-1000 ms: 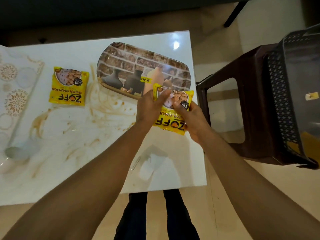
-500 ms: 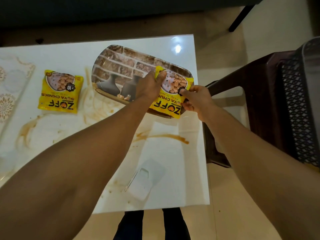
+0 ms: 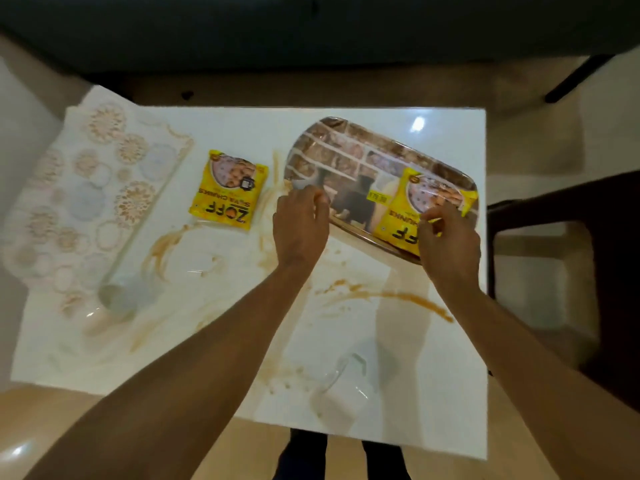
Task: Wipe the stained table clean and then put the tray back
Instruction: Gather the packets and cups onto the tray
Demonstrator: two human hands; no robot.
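White and glossy, the bench (image 3: 242, 133) is carrying, from its left end, a patterned cloth (image 3: 86, 202) that is lying flat and looking soft enough to bunch up in one hand for wiping. Just right of it a yellow soya packet (image 3: 230, 192) is lying flat on the bench, light and crinkly by the look of it, best pinched at an edge. Brown smears (image 3: 398, 297) are streaking the near half of the surface, some thin and some thick, and the shiny top is likely to be slippery where wet. At the centre the left hand (image 3: 301, 225) is resting at the near-left rim of the tray (image 3: 346, 147), its grip narrow, though I cannot tell whether the fingers are actually closing on that rim. The tray is sitting at the far-right corner, looking stiff, shallow and smooth, so taking it by both short ends should keep it level. On its right end a second packet (image 3: 408, 216) is lying, with the right hand (image 3: 450, 244) pinching its near edge.
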